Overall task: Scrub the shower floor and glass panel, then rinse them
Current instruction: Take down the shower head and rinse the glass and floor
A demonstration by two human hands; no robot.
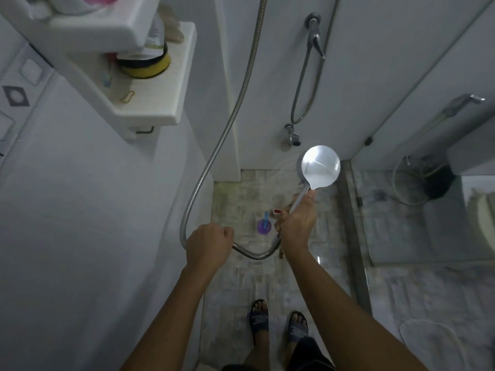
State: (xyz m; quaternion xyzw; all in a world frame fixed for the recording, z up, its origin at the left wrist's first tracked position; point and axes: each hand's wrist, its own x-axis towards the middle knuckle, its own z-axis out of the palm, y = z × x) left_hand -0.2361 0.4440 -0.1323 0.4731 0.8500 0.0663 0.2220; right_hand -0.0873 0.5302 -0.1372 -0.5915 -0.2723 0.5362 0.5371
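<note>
My right hand [297, 223] grips the handle of a round chrome shower head [320, 170], held out over the tiled shower floor [241, 199]. Fine spray seems to leave the head toward the far wall. My left hand [207, 243] is curled round the metal shower hose [214, 153], which loops down from above and under to the handle. The glass panel [417, 145] stands on the right, its metal base track [353, 228] running along the floor. A purple and blue scrub brush [264, 223] lies on the floor between my hands.
A white wall shelf [150, 89] with bottles and a yellow-and-black pad juts out at upper left. The tap and mixer [314, 38] sit on the far wall. My sandalled feet [278, 322] stand on the tiles. Beyond the glass are a toilet and a bidet sprayer [466, 101].
</note>
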